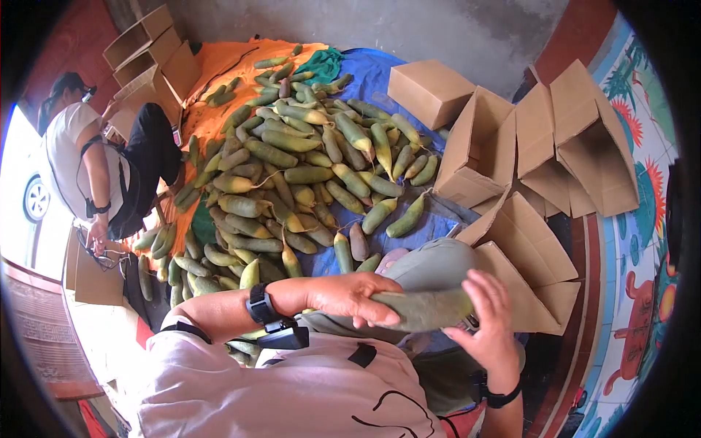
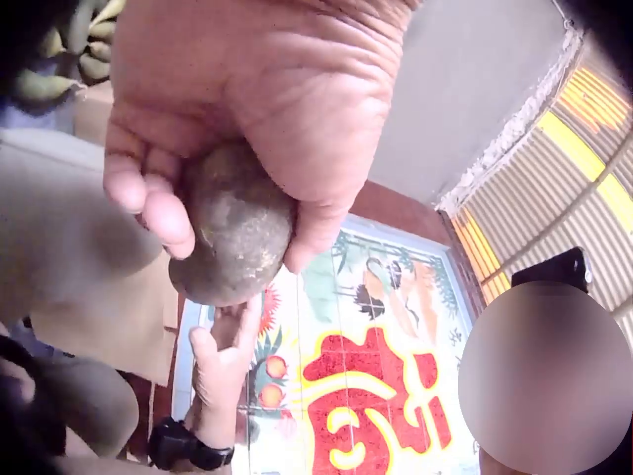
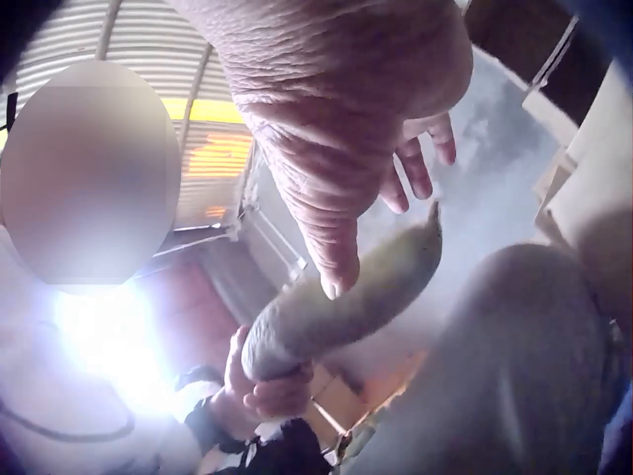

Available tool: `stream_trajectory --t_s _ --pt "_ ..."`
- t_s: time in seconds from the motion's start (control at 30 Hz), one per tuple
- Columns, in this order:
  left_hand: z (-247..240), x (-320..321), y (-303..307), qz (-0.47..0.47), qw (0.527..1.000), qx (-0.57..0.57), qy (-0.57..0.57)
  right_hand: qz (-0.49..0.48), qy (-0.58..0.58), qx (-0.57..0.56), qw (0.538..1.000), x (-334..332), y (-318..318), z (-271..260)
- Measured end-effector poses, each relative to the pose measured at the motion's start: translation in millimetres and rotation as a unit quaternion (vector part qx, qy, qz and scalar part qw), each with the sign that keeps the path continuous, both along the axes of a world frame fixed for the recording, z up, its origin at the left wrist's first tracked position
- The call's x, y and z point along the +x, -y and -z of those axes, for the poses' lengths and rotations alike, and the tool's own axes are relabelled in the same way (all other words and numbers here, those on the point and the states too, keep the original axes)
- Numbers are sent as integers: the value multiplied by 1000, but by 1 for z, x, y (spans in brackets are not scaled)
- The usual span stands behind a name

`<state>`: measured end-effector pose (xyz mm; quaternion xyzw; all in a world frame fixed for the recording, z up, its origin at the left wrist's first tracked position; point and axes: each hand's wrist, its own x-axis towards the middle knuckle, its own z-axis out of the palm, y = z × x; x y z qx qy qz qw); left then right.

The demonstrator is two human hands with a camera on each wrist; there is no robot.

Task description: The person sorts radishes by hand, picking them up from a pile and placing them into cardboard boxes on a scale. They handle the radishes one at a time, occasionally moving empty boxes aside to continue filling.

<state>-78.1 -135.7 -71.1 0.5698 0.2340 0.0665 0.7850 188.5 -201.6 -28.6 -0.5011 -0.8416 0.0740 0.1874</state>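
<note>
A long grey-green fruit (image 1: 427,309) is held level above my lap in the head view. My left hand (image 1: 363,303) grips its left end, with the fingers curled over the top. The left wrist view shows that blunt end (image 2: 232,237) wrapped by my left hand (image 2: 213,193). My right hand (image 1: 488,310) is at the other end with its fingers spread and straight, the palm against the fruit. In the right wrist view the right hand's thumb (image 3: 331,252) lies on the fruit (image 3: 346,297), and the left hand (image 3: 267,386) clasps the far end.
A big pile of similar green fruits (image 1: 292,168) lies on blue and orange sheets ahead. Open cardboard boxes (image 1: 482,146) stand at the right and more boxes (image 1: 146,51) at the back left. Another person (image 1: 95,168) sits at the left. My grey-trousered knee (image 1: 431,266) is below the fruit.
</note>
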Motion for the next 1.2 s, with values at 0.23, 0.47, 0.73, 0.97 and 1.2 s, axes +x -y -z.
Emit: stream_trajectory --t_s 0.23,0.47,0.73,0.97,1.2 --pt "37 -14 -12 -126 991 6 33 100 30 -32 994 14 15 13" --pt "222 -176 -17 25 684 545 -485 421 -46 3 906 115 13 8" --pt "265 -248 87 -207 711 88 -666 447 91 -14 890 222 9 37" --pt "312 -247 113 -204 719 -15 -664 396 96 -115 906 252 -12 67" --pt "300 -225 120 -221 665 -46 -712 429 -21 -252 867 279 -24 107"
